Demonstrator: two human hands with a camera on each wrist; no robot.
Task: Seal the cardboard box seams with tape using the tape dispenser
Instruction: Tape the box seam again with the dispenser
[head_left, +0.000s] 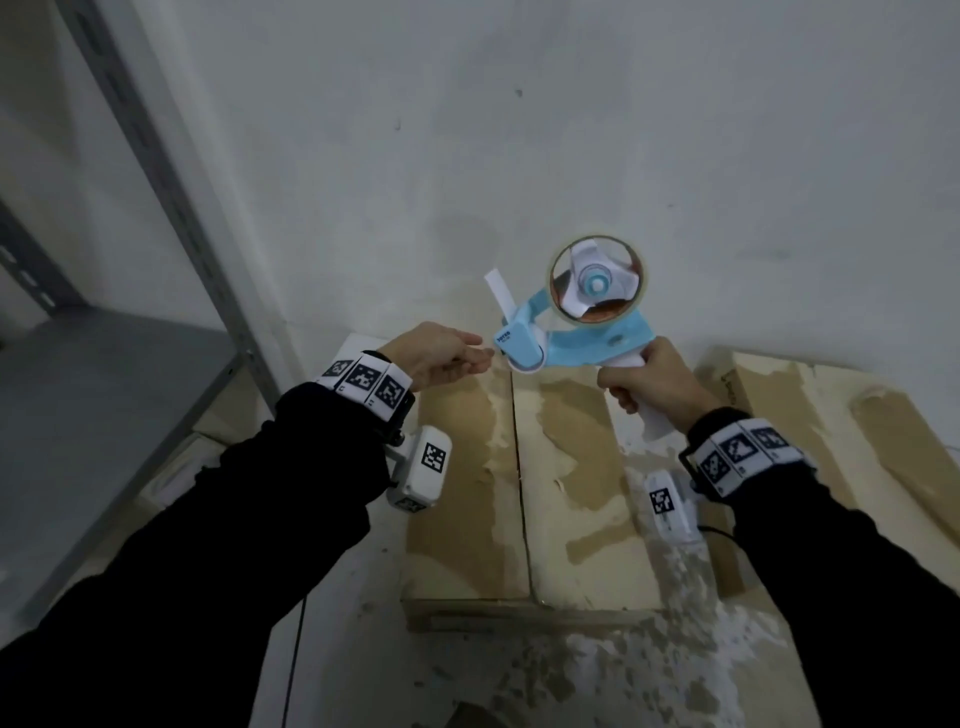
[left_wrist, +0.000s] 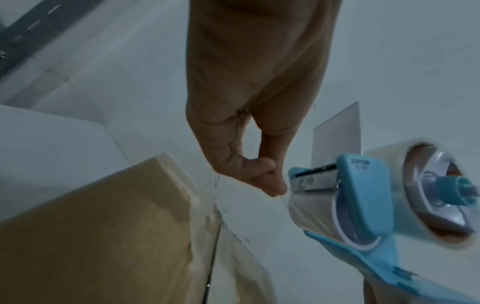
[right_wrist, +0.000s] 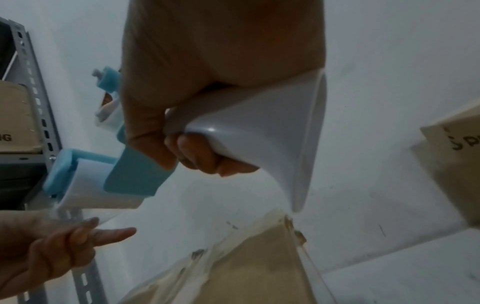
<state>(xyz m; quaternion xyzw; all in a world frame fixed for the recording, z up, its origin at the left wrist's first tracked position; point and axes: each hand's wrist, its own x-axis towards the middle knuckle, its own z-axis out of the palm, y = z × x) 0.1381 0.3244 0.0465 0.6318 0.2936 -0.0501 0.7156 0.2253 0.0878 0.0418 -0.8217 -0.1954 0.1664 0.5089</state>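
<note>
A brown cardboard box (head_left: 571, 493) lies below my hands, its flaps meeting at a centre seam (head_left: 521, 478); old torn tape marks its top. My right hand (head_left: 623, 389) grips the white handle of a light blue tape dispenser (head_left: 566, 332) and holds it above the box's far edge. A roll of clear tape (head_left: 595, 283) sits on the dispenser. My left hand (head_left: 480, 356) is right at the dispenser's front roller. In the right wrist view its fingertips (right_wrist: 88, 224) pinch the clear tape end coming off the roller.
A grey metal shelf (head_left: 104, 415) with a slotted upright (head_left: 171, 208) stands to the left. A second cardboard box (head_left: 831, 415) lies to the right of the first. The white wall (head_left: 571, 130) is close behind both.
</note>
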